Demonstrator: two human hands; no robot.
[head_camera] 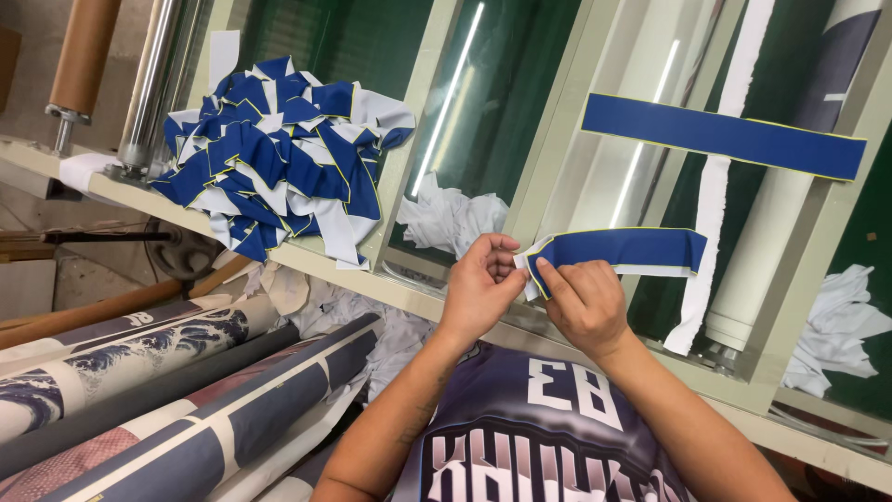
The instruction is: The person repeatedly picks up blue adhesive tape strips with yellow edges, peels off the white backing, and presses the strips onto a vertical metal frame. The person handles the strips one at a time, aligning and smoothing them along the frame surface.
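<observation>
Left hand (480, 281) and right hand (583, 299) both pinch the left end of a blue strip (621, 249), held over the table's (548, 153) near edge. Strip pile (279, 153) sits at the left end.

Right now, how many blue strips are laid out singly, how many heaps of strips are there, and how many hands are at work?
Single blue strips: 2, one held by the left hand and right hand as the held blue strip, one lying flat as the flat blue strip
Heaps of blue and white strips: 1, the heap
Hands: 2
Total: 5
</observation>
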